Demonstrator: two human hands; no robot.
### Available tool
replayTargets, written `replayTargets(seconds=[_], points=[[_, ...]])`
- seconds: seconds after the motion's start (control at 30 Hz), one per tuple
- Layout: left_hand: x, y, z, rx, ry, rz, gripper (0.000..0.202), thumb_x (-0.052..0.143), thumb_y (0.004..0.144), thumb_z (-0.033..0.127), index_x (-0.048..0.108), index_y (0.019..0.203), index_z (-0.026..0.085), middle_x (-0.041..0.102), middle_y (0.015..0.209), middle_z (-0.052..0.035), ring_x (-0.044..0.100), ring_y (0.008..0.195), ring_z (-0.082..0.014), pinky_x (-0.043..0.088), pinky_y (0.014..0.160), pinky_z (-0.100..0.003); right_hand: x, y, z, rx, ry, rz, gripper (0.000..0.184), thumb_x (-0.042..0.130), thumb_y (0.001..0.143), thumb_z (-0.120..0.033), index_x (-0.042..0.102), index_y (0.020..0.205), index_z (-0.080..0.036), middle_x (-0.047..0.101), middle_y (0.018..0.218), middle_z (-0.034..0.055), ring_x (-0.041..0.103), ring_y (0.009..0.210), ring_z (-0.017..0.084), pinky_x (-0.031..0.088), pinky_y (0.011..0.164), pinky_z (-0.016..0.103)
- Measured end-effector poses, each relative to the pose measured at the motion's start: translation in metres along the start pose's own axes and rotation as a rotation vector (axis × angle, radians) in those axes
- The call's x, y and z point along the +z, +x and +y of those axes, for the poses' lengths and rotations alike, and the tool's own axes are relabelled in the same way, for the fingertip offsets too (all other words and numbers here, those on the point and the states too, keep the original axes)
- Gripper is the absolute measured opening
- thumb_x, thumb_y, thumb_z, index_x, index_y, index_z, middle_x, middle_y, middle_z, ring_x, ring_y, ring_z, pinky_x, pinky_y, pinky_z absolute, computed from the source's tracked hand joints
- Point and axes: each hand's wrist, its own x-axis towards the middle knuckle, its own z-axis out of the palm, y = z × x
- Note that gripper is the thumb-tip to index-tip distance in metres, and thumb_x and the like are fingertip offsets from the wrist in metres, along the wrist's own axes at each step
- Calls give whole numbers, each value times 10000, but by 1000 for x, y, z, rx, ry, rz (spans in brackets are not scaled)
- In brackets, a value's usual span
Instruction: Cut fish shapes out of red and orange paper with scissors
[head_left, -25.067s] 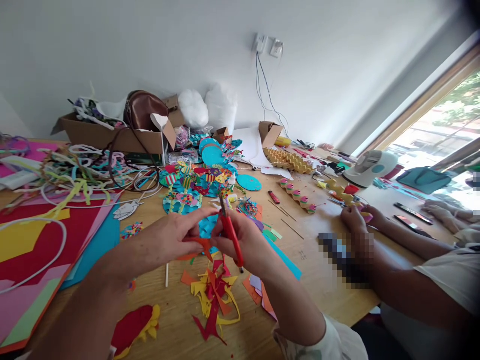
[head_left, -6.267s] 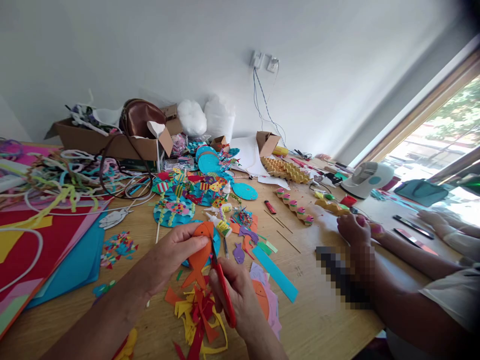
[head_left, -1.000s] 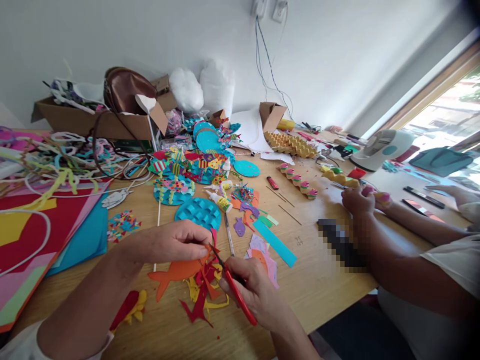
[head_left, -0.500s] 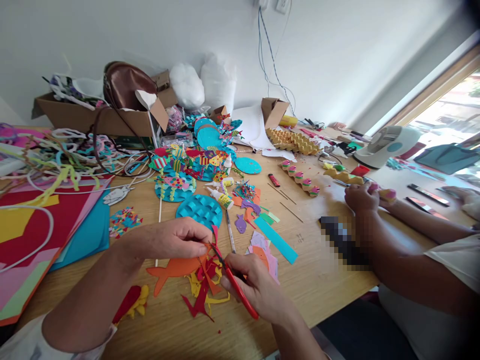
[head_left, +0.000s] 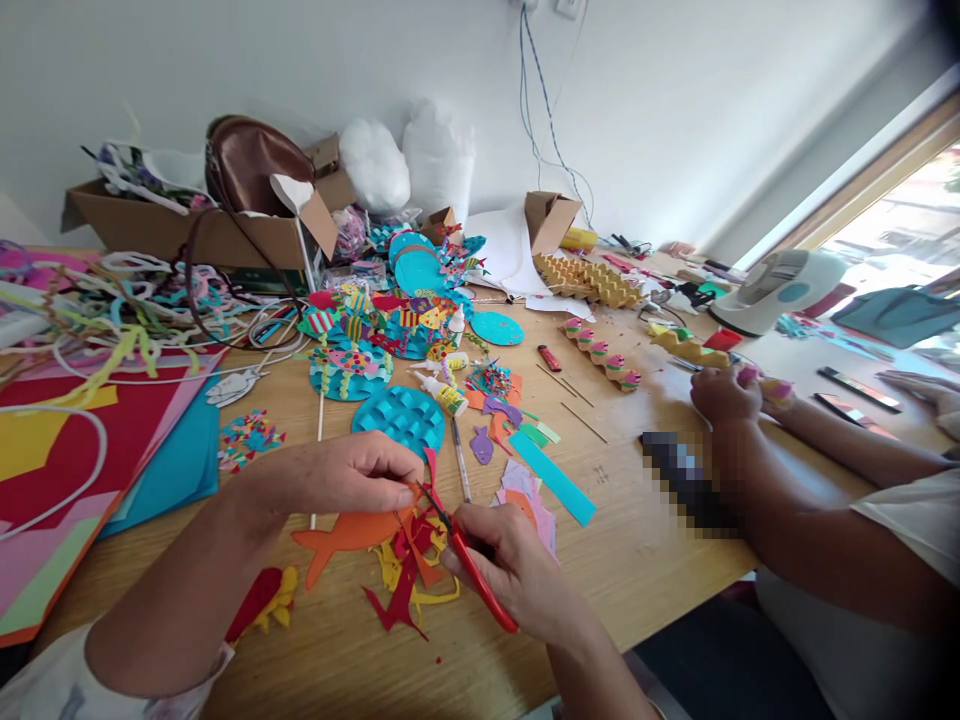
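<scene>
An orange paper fish hangs from my left hand, its forked tail toward the left. My left thumb and fingers pinch it near its right end. Red-handled scissors are gripped in my right hand, with their blades touching the paper's edge by my left fingertips. Whether the blades are fully closed I cannot make out. Below both hands lie red and yellow paper scraps. A red and yellow cut-out lies partly behind my left forearm.
Beyond my hands are a blue disc with raised strips, glue bottles and a blue paper strip. Coloured sheets are stacked at left. Another person's hand works at right near a white fan-like device.
The view has shifted very slightly. My hands, the orange fish and the scissors keep nearly the same position.
</scene>
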Motion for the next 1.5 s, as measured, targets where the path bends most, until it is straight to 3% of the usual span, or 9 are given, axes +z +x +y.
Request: replayTargets(seconds=[0.23, 0.43, 0.57, 0.8, 0.93, 1.07, 1.17, 1.37, 1.5], points=[[-1, 0, 0, 7, 32, 10, 157, 453, 764, 259, 463, 622, 191, 370, 583, 53, 336, 558, -105, 259, 496, -227, 2, -1, 0, -7, -15, 9, 433, 534, 879, -441, 357, 574, -191, 303, 528, -68, 248, 475, 73, 174, 418, 220], [-7, -8, -1, -28, 33, 107, 245, 464, 782, 312, 387, 581, 195, 314, 566, 63, 288, 523, -93, 225, 465, -227, 4, -1, 8, 65, 144, -80, 432, 493, 886, -484, 371, 588, -197, 362, 520, -59, 303, 464, 77, 196, 408, 208], [-9, -12, -1, -55, 33, 222, 254, 460, 809, 324, 394, 600, 196, 305, 576, 67, 271, 534, -95, 222, 482, -228, 8, 0, 16, 19, 131, -264, 442, 489, 877, -537, 390, 615, -195, 335, 533, -63, 272, 472, 80, 201, 414, 208], [-8, -14, 1, -69, -98, 427, 277, 473, 811, 387, 447, 614, 194, 369, 594, 55, 320, 553, -103, 275, 516, -222, 9, 4, 16, 103, 137, -238, 498, 425, 865, -632, 377, 620, -200, 416, 534, -49, 360, 462, 83, 268, 415, 186], [-6, -13, 1, -45, -201, 564, 247, 530, 788, 395, 567, 670, 182, 507, 667, 23, 436, 636, -128, 361, 595, -232, 5, 6, 13, 93, 92, -285, 507, 489, 844, -611, 384, 580, -191, 384, 520, -55, 333, 471, 81, 247, 418, 189], [-6, -11, 0, -42, -330, 589, 231, 562, 781, 392, 641, 737, 179, 597, 708, 3, 501, 655, -136, 388, 605, -232, 4, 7, 13, 133, 256, -158, 519, 486, 802, -674, 437, 627, -188, 408, 554, -41, 370, 472, 86, 249, 408, 187], [-6, -8, 2, -32, -362, 651, 207, 582, 767, 368, 664, 774, 178, 611, 726, 2, 507, 646, -128, 387, 585, -222, 5, 9, 8, 96, 487, -137, 536, 529, 740, -710, 492, 680, -179, 439, 552, -39, 391, 454, 86, 276, 413, 189], [-2, -2, 5, 14, -430, 734, 143, 635, 720, 314, 615, 766, 179, 561, 659, 37, 485, 598, -104, 378, 569, -210, 10, 31, -12, 64, 651, 226, 404, 741, 663, -511, 551, 786, -177, 532, 690, -17, 465, 577, 117, 372, 518, 218], [-2, 1, 7, 33, -347, 796, 121, 640, 691, 286, 601, 716, 174, 560, 648, 39, 499, 617, -113, 392, 585, -216, 10, 49, -23, 32, 653, 345, 361, 688, 699, -494, 550, 793, -174, 523, 675, -22, 462, 582, 121, 364, 514, 222]])
